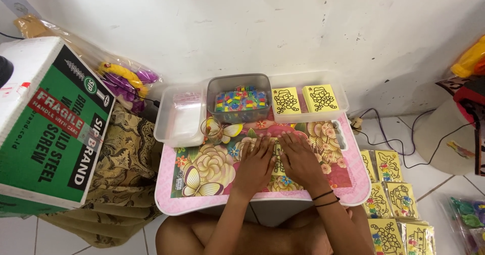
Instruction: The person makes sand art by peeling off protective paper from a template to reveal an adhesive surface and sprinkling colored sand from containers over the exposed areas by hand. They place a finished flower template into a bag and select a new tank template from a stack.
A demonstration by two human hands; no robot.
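A small pink table with a flowered top carries a grey plastic tub of coloured foam pieces. In front of it, the left hand and right hand lie flat, fingers spread, pressing a yellow craft card that lies between and under them.

Bright even daylight, soft shadows, sharp centre, wide-angle bending at edges

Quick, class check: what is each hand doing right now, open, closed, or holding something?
Left hand: open, palm flat on a yellow card on the small pink table.
Right hand: open, flat on the same card; grips nothing.
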